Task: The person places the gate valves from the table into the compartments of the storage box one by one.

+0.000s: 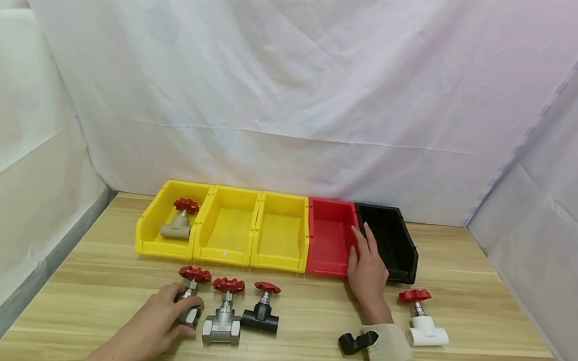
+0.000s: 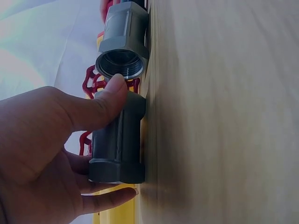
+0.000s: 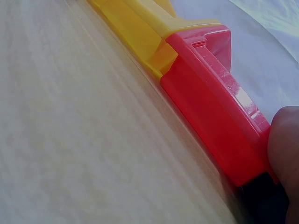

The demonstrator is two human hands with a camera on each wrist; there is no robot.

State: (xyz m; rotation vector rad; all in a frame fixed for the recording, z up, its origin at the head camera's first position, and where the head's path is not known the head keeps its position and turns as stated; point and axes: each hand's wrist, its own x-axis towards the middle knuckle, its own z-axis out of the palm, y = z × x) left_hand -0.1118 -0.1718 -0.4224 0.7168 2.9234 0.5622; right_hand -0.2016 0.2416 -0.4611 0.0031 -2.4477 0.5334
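Observation:
My left hand (image 1: 162, 317) holds a metal gate valve with a red handwheel (image 1: 195, 274) at the left front of the table. In the left wrist view, the thumb lies on the valve's grey body (image 2: 117, 140) and the fingers reach behind it. Just right of it stands a second metal gate valve (image 1: 222, 326), its threaded opening (image 2: 120, 63) facing the left wrist camera. My right hand (image 1: 369, 274) rests over the shared edge of the red bin (image 1: 328, 267) and the black bin (image 1: 404, 276), fingers extended and holding nothing.
Three yellow bins (image 1: 222, 255) continue the row leftward; the leftmost holds a beige valve (image 1: 179, 226). A black valve (image 1: 260, 318) stands right of the metal ones. Near the right forearm lie a black elbow fitting (image 1: 350, 344) and a white valve (image 1: 426, 329). White cloth (image 1: 294, 92) hangs behind.

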